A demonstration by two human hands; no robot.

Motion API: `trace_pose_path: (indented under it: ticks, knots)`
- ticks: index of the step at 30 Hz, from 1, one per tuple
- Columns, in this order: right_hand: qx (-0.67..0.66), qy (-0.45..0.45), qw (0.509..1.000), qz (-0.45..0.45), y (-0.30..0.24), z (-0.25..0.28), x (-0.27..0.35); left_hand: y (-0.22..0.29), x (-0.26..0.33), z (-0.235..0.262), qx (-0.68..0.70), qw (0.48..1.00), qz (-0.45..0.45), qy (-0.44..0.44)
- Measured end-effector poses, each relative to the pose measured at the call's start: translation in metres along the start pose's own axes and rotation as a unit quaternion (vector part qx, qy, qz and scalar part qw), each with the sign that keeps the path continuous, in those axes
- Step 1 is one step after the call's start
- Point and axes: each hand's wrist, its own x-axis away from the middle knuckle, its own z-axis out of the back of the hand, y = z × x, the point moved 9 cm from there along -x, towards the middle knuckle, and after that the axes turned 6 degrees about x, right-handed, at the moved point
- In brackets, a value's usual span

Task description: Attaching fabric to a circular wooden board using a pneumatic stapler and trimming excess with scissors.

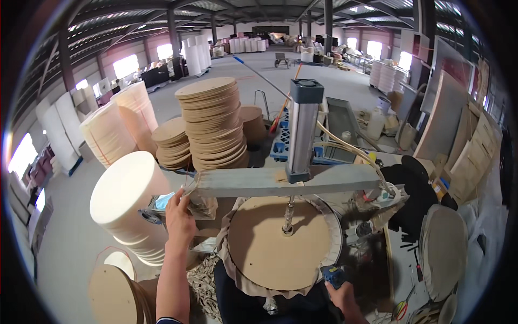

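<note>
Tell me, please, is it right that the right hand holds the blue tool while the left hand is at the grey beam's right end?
Not quite: in the head view, the left hand is at the left end of the grey beam, not the right. The right hand does hold the blue tool.

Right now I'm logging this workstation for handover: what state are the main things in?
Board, lying flat
Cloth, gathered around the board's rim
Rod, lowered to the board
Beam, crosswise above the board
Tool, held at the cloth's edge
Left hand, raised by the beam's left end
Right hand, closed around the tool
Tall stack of boards, standing, edges uneven
</note>
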Motion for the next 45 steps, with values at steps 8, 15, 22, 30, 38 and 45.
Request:
trace_pose_path:
  ticks: [8, 15, 22, 30, 38, 45]
  knots:
    - [-0.056, 0.008, 0.998, 0.036, -0.006, 0.003, -0.007, -0.044, 0.015, -0.001, 0.465, 0.855, 0.116, 0.198]
    - [-0.101, -0.067, 0.992, -0.021, -0.026, 0.008, -0.012, 0.093, 0.15, -0.133, 0.465, 0.821, 0.308, -0.126]
    - [-0.22, -0.056, 0.969, -0.099, -0.004, 0.026, 0.014, 0.236, 0.23, -0.217, 0.44, 0.775, 0.181, -0.415]
    - [-0.192, -0.09, 0.967, -0.138, 0.015, 0.045, 0.038, 0.273, 0.242, -0.248, 0.399, 0.731, 0.141, -0.535]
    - [-0.193, -0.1, 0.968, -0.126, 0.015, 0.047, 0.035, 0.299, 0.228, -0.244, 0.3, 0.767, -0.036, -0.566]
    - [-0.219, -0.06, 0.97, -0.09, 0.015, 0.048, 0.03, 0.237, 0.25, -0.274, 0.623, 0.566, 0.338, -0.421]
